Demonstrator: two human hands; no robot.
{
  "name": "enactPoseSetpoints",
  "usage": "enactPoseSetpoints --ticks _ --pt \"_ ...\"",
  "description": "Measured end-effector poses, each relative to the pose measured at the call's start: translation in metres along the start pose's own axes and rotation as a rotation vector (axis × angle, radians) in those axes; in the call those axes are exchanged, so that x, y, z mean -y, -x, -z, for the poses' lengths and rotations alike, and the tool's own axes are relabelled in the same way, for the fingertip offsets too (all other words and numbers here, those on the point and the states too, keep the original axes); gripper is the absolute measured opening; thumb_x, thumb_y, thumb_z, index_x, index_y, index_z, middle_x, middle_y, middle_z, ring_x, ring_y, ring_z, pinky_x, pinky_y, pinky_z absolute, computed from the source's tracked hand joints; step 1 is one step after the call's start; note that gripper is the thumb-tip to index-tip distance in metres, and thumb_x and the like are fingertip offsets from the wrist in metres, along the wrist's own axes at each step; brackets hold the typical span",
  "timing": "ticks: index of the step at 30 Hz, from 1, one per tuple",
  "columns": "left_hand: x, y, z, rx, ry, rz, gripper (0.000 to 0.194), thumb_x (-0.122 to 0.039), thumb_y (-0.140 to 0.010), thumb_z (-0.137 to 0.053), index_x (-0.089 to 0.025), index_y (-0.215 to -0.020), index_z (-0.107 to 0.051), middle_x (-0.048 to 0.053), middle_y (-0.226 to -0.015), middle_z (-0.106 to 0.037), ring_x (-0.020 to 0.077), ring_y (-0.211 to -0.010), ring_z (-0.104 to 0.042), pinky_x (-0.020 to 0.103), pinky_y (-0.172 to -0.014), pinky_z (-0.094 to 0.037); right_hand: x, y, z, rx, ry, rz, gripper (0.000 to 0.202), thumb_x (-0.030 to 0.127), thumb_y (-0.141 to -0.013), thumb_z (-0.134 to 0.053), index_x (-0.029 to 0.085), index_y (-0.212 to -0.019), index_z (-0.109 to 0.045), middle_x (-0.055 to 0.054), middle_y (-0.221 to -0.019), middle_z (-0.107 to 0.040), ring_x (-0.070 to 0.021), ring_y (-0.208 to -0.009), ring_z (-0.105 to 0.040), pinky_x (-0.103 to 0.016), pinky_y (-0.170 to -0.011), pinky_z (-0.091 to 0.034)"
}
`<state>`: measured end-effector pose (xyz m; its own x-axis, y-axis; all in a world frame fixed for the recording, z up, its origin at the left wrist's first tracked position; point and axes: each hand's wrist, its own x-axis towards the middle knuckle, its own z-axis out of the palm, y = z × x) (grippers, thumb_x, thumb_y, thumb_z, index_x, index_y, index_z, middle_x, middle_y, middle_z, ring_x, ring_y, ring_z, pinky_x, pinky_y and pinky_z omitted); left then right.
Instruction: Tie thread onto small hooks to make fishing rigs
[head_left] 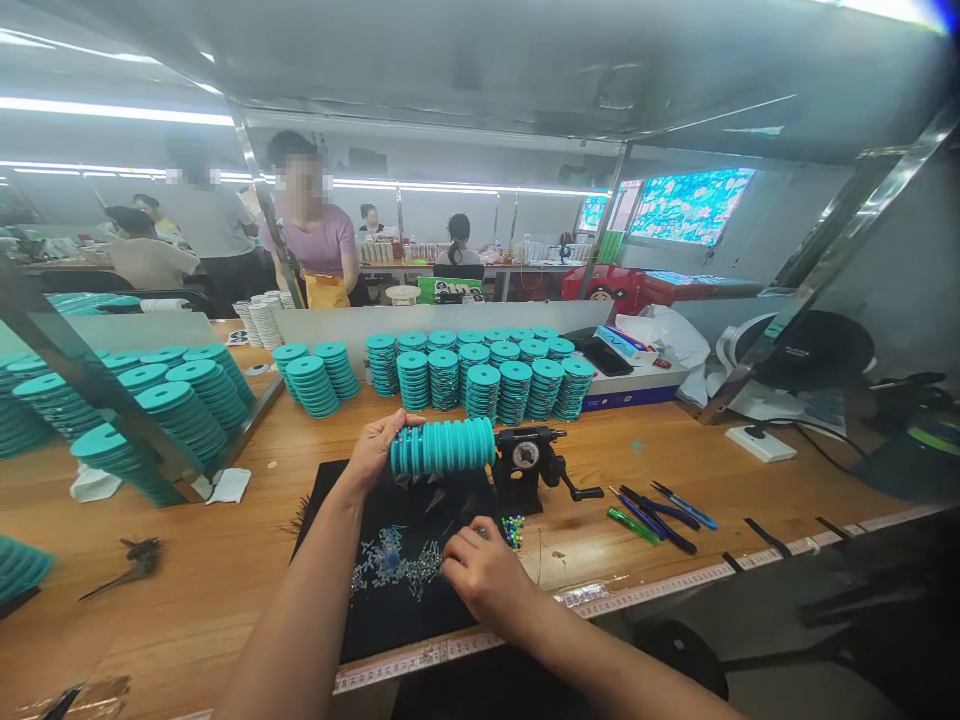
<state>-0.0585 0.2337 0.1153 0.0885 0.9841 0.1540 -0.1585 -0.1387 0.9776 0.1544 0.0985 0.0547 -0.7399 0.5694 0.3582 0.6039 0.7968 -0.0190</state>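
A row of teal foam spools point(442, 447) lies sideways, its right end against a small black hand-crank winder point(521, 460). My left hand point(373, 450) is closed round the left end of this row, thumb hidden behind it. Over the black mat point(382, 625), my right hand point(487, 580) has its fingers curled together beside a scatter of small metal and clear pieces point(424, 570); whatever is between the fingertips is hidden. Tiny coloured beads point(513, 530) lie just beyond the right hand, near the winder's base.
Stacks of teal spools point(481, 392) stand behind the winder, with more at the left point(196, 400). Pliers point(664, 518) and a green-handled tool point(631, 524) lie at the right. A tape measure strip point(645, 592) runs along the front edge. Metal shelf posts point(817, 260) frame the bench.
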Motion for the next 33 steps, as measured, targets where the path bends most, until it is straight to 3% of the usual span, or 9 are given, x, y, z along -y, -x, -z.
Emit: enactPoseSetpoints --ticks 2,5,10,13,17,22,27,31,33 --pt "0.000 0.000 -0.001 -0.002 0.001 -0.009 0.044 -0.055 -0.078 -0.067 -0.015 -0.088 -0.080 0.007 -0.083 -0.077 0.0175 -0.069 -0.064 0.026 -0.065 -0.046 -0.002 0.006 -0.007 0.025 0.000 0.015 0.013 0.006 -0.082 -0.062 0.016 -0.075 -0.061 -0.005 -0.081 -0.064 -0.0202 -0.080 -0.054 -0.040 -0.081 -0.031" --pt "-0.001 0.001 -0.002 -0.005 -0.008 -0.014 0.044 -0.055 -0.078 -0.066 -0.014 -0.088 -0.079 0.008 -0.083 -0.077 0.0186 -0.070 -0.065 0.027 -0.065 -0.046 -0.010 -0.006 0.009 0.020 -0.017 0.044 0.015 0.018 -0.082 -0.069 0.018 -0.070 -0.060 -0.003 -0.081 -0.064 -0.0195 -0.080 -0.054 -0.038 -0.079 -0.032" --pt "-0.002 0.002 -0.001 0.003 -0.035 -0.039 0.042 -0.054 -0.079 -0.066 -0.014 -0.085 -0.078 0.007 -0.083 -0.077 0.0207 -0.078 -0.066 0.030 -0.072 -0.046 -0.029 -0.066 0.060 -0.148 -0.047 -0.077 0.015 0.024 -0.099 -0.050 0.020 -0.094 -0.063 -0.005 -0.097 -0.064 -0.0200 -0.093 -0.052 -0.037 -0.086 -0.032" --pt "-0.003 0.002 -0.001 0.039 -0.038 -0.060 0.040 -0.053 -0.081 -0.064 -0.015 -0.086 -0.075 0.005 -0.085 -0.076 0.0197 -0.079 -0.067 0.033 -0.074 -0.048 -0.044 -0.107 0.076 -0.246 -0.061 -0.153 0.013 0.027 -0.097 -0.055 0.020 -0.106 -0.061 -0.007 -0.106 -0.062 -0.0231 -0.102 -0.050 -0.037 -0.087 -0.033" --pt "-0.003 0.003 -0.002 0.079 -0.041 -0.068 0.039 -0.051 -0.087 -0.059 -0.014 -0.083 -0.069 0.001 -0.077 -0.072 0.0163 -0.069 -0.065 0.032 -0.067 -0.050 -0.057 -0.137 0.071 -0.300 -0.096 -0.206 0.009 0.029 -0.090 -0.067 0.020 -0.094 -0.065 -0.004 -0.097 -0.061 -0.0213 -0.094 -0.053 -0.033 -0.078 -0.037" --pt "0.001 0.001 0.000 0.077 -0.033 -0.055 0.036 -0.047 -0.090 -0.057 -0.013 -0.080 -0.066 -0.001 -0.072 -0.067 0.0143 -0.064 -0.063 0.030 -0.063 -0.051 -0.061 -0.147 0.060 -0.327 -0.126 -0.243 0.012 0.028 -0.091 -0.066 0.019 -0.083 -0.063 -0.004 -0.094 -0.060 -0.0207 -0.092 -0.053 -0.033 -0.077 -0.037" --pt "0.003 -0.002 0.004 0.056 -0.031 -0.037 0.035 -0.046 -0.089 -0.059 -0.013 -0.085 -0.068 0.001 -0.079 -0.070 0.0158 -0.070 -0.065 0.033 -0.069 -0.052 -0.057 -0.138 0.068 -0.355 -0.137 -0.253 0.017 0.024 -0.102 -0.043 0.016 -0.097 -0.058 -0.009 -0.105 -0.059 -0.0211 -0.102 -0.051 -0.034 -0.083 -0.037" --pt "0.001 -0.002 0.003 0.045 -0.043 -0.025 0.041 -0.052 -0.085 -0.062 -0.013 -0.088 -0.074 0.006 -0.085 -0.075 0.0188 -0.078 -0.067 0.034 -0.075 -0.050 -0.034 -0.080 0.046 -0.236 -0.123 -0.044 0.013 0.028 -0.098 -0.053 0.021 -0.089 -0.059 -0.003 -0.092 -0.064 -0.0180 -0.091 -0.055 -0.033 -0.084 -0.035" --pt "0.000 -0.001 0.001 0.033 -0.042 -0.017 0.046 -0.056 -0.082 -0.062 -0.013 -0.088 -0.077 0.008 -0.086 -0.077 0.0208 -0.079 -0.068 0.032 -0.075 -0.049 -0.021 -0.041 0.021 -0.132 -0.050 0.099 0.017 0.015 -0.095 -0.051 0.021 -0.083 -0.060 -0.001 -0.080 -0.064 -0.0175 -0.081 -0.055 -0.037 -0.084 -0.032"
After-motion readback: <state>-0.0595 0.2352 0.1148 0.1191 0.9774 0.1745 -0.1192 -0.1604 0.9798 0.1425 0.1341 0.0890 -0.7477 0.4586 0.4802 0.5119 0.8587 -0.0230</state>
